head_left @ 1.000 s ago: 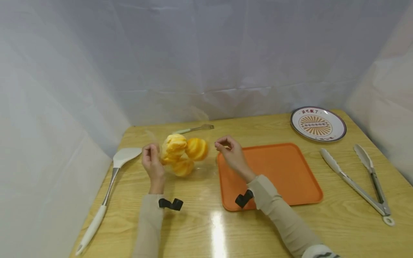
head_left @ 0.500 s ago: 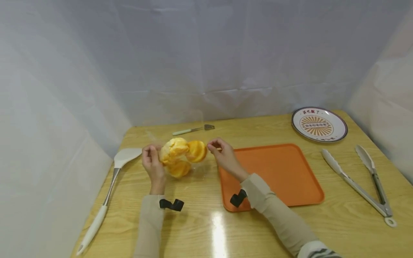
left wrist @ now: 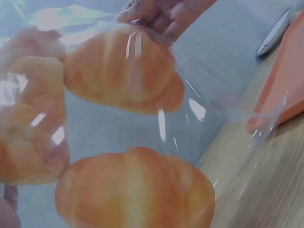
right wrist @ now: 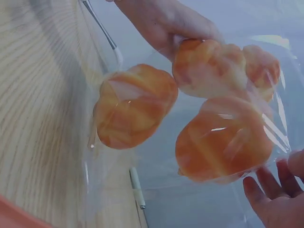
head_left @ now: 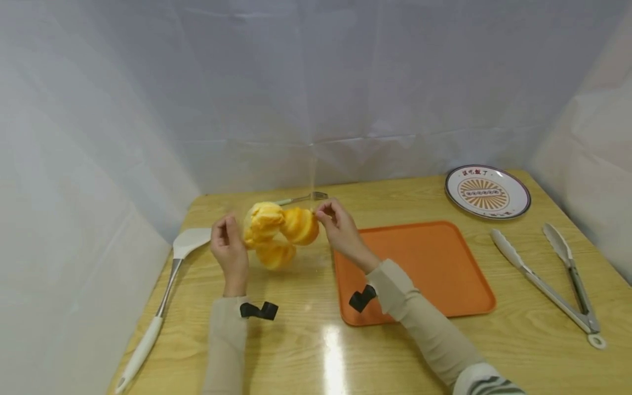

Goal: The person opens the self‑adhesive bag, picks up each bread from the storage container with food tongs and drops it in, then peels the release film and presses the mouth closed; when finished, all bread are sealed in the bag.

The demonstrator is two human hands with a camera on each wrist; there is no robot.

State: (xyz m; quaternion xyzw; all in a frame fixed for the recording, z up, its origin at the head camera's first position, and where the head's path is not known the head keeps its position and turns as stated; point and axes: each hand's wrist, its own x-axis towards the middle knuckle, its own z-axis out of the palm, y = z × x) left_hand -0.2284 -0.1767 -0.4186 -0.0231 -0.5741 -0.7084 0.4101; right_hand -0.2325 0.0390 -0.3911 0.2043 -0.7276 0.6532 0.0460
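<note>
A clear plastic bag (left wrist: 192, 78) hangs between my two hands, above the table. Several golden bread rolls show through it: one roll (left wrist: 135, 190) sits low, another roll (right wrist: 223, 140) lies close to the right fingers, and a knobbly pale-yellow loaf (head_left: 264, 219) is on the left. My left hand (head_left: 232, 253) grips the bag's left side beside the loaf. At the opposite side, my right hand (head_left: 343, 231) pinches the film with thumb and fingertips, right at the edge of a roll. The left fingertips are partly hidden behind the bread in the right wrist view.
An orange tray (head_left: 419, 269) lies under and right of my right forearm. Tongs (head_left: 558, 285) spread apart rest at the far right, below a patterned plate (head_left: 489, 192). A white-handled spatula (head_left: 168, 291) lies along the left edge; a small green-handled utensil (head_left: 301, 198) is behind the bag.
My right hand has moved left, closer to the rolls, then slightly up. The left hand has shifted slightly left. The rolls have swayed inside the bag.
</note>
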